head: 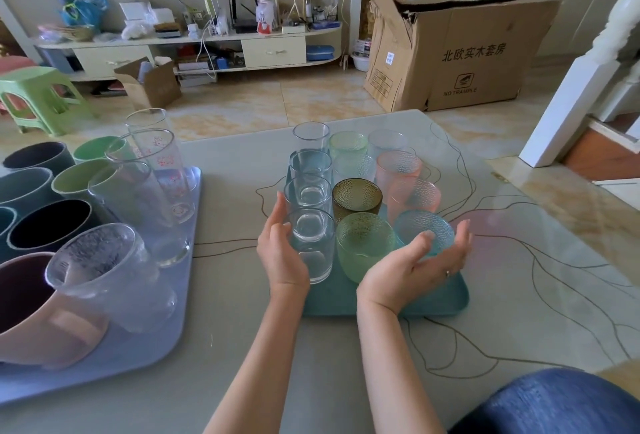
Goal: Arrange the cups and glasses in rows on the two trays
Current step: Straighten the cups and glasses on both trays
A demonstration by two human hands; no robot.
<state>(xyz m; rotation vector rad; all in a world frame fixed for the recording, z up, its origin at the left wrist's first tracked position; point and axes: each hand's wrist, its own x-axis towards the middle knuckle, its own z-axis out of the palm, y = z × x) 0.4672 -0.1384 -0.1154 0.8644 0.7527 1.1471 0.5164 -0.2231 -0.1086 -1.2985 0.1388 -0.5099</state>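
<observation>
A teal tray (346,298) in the middle of the table carries three rows of glasses: clear tumblers on the left, textured green and amber glasses in the middle, pink and blue ones on the right. My left hand (280,250) lies flat against the left side of the nearest clear tumbler (313,246), fingers straight. My right hand (415,269) is cupped palm-up beside the nearest blue textured glass (424,231), just in front of the green glass (363,246). A lavender tray (173,312) at the left carries mugs and tall clear glasses.
The pale table top (519,295) has line patterns and bare room right of the teal tray. My blue-clad knee (554,406) shows at the bottom right. Beyond the table are a cardboard box (450,56), a green stool (38,94) and a cluttered low cabinet (194,42).
</observation>
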